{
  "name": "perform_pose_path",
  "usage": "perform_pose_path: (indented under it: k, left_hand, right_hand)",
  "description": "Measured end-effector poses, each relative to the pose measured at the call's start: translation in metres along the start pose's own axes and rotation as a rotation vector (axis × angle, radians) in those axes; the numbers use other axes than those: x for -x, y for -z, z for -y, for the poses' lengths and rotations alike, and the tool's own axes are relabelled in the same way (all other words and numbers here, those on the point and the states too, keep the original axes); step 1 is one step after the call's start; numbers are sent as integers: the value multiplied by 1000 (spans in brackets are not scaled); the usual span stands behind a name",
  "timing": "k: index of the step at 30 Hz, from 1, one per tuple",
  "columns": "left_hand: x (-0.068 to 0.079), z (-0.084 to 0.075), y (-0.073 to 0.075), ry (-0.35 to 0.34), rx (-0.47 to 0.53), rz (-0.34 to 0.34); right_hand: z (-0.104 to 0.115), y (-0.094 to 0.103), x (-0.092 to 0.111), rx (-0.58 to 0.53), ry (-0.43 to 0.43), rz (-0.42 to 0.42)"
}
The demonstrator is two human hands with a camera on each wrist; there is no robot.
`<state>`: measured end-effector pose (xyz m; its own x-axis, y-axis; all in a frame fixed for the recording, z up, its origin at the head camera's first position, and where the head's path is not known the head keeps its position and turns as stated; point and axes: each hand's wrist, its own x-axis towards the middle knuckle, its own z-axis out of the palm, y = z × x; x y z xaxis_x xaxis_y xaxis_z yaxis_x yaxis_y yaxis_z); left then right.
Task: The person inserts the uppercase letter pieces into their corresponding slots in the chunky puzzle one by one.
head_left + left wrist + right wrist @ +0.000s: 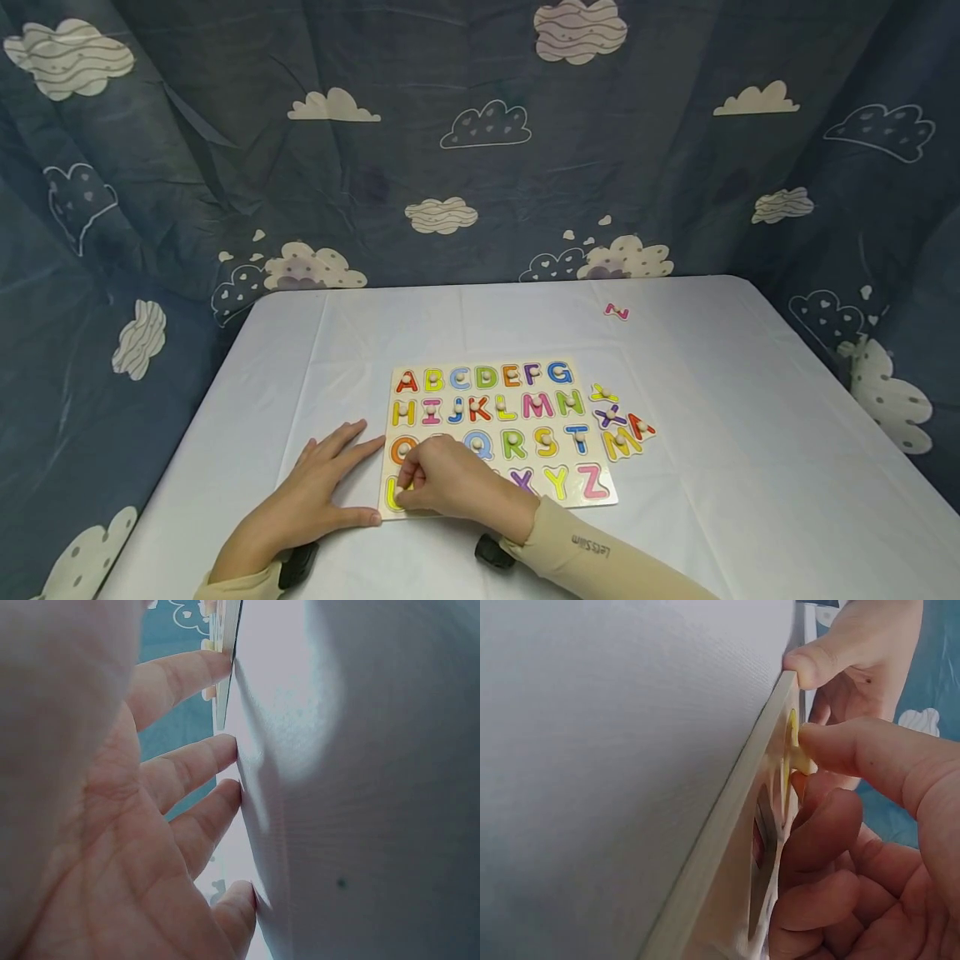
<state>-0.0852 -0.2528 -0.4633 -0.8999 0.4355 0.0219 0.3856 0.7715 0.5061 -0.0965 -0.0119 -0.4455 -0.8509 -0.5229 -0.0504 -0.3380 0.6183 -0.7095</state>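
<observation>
A wooden alphabet board [592,451] with colourful knobbed letters lies on the white table. My right hand [457,475] reaches over its lower left part. In the right wrist view, thumb and forefinger pinch the knob of a yellow letter piece [792,742], the U [391,493], at the board's corner; the other fingers are curled. My left hand [318,487] is spread flat beside the board, its thumb and forefinger touching the left edge, the other fingertips on the cloth. The right hand hides the P and part of the bottom row in the head view.
Loose letters lie just right of the board: a yellow piece [603,392], a purple X [611,416], a red A [641,427] and a yellow M [622,443]. A pink letter [617,312] lies near the table's back edge. A dark cloud-patterned curtain [420,175] hangs behind.
</observation>
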Motion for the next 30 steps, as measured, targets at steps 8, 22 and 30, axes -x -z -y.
perform_pose_path:
  k: [8, 22, 30]
  left_hand:
    - [0, -1, 0, 5, -7, 0]
    - [-1, -3, -2, 32, -19, 12]
    - [-1, -3, -2, 45, -15, 21]
  right_hand:
    - [-11, 21, 16, -61, -34, -29]
    - [-83, 97, 70, -47, -257, -278]
    - [-123, 130, 103, -26, -402, -361]
